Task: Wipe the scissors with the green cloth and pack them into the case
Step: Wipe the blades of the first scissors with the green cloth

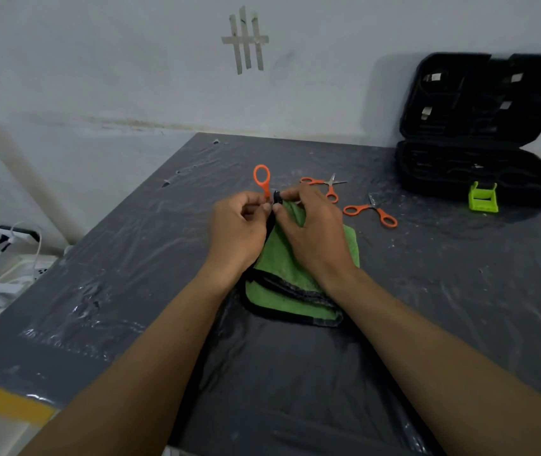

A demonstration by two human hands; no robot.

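My left hand pinches a pair of orange-handled scissors; one handle loop sticks up above my fingers and the blades are hidden. My right hand grips a fold of the green cloth with black trim, pressed against the scissors where the hands meet. The cloth hangs down onto the table under both hands. Two more orange scissors lie on the table: one just beyond my right hand, another to its right. The black case stands open at the far right, its lid leaning on the wall.
The table is covered in dark grey plastic sheeting. A lime-green plastic piece sits in front of the case. The table's left edge drops to a floor with a power strip and white cables. The wall bears tape strips.
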